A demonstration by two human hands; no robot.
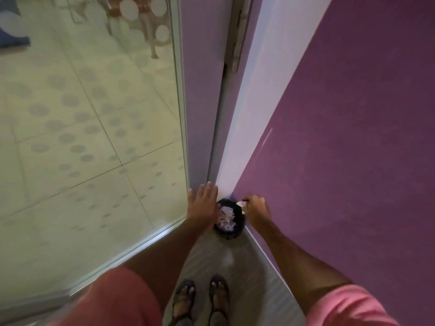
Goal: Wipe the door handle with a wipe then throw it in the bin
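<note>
A small black bin (pixel 240 229) stands on the floor in the corner, with crumpled white paper inside. My right hand (pixel 257 208) hovers over the bin's right rim, its fingers pinched on a small white wipe (pixel 241 204). Spread flat, my left hand (pixel 204 200) sits above the bin's left rim and holds nothing. No door handle is in view.
A purple wall (pixel 341 137) runs along the right. A glass panel (pixel 89 114) with frosted dots fills the left, with a hinged door frame (pixel 237 38) behind the bin. My sandalled feet (pixel 200 300) stand on the grey floor just before the bin.
</note>
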